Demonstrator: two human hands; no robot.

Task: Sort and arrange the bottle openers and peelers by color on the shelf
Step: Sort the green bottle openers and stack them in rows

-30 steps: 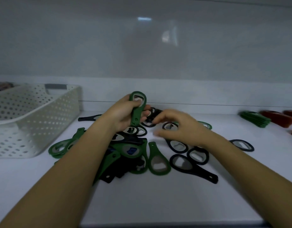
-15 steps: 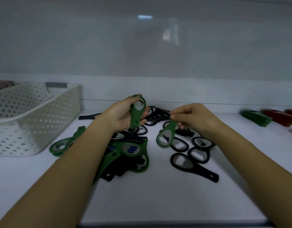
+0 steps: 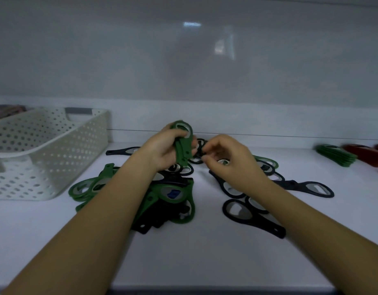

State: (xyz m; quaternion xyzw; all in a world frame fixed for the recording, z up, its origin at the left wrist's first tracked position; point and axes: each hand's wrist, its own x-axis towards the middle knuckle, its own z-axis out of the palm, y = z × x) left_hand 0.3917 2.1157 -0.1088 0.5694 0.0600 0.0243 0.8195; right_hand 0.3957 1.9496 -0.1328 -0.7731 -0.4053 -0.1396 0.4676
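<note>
Left hand (image 3: pixel 162 152): grip closed round a small stack of green openers (image 3: pixel 184 145), held upright above the back of the shelf (image 3: pixel 184 252), ring ends up, handles down in the palm.

Right hand (image 3: pixel 228 162): just beside that stack, fingers curled inward. I cannot tell whether the grip has anything in it (the fingertips are turned away and blurred).

Below both wrists: unsorted heap (image 3: pixel 173 194) of green and black openers, overlapping. More loose green ones (image 3: pixel 86 188) to the left near the white basket (image 3: pixel 45 145). Black openers (image 3: pixel 243 211) are spread under the right forearm. Far right: sorted green pile (image 3: pixel 335 155), touching or nearly touching a red pile (image 3: pixel 362 154).

Risks, as I judge them:
- The held stack is fanned, not squared. Adding one more with a loose hold could let a flat, slick piece slide out and drop back into the heap.
- Ring ends in the heap look interlocked. Lifting one green opener may drag a black one along or scatter the pile toward the front edge.
- The right forearm passes low over the black openers and could sweep them on the reach to the far piles.
- Dim light makes dark green and black easy to confuse.
- Green set down carelessly could spill onto the red.
</note>
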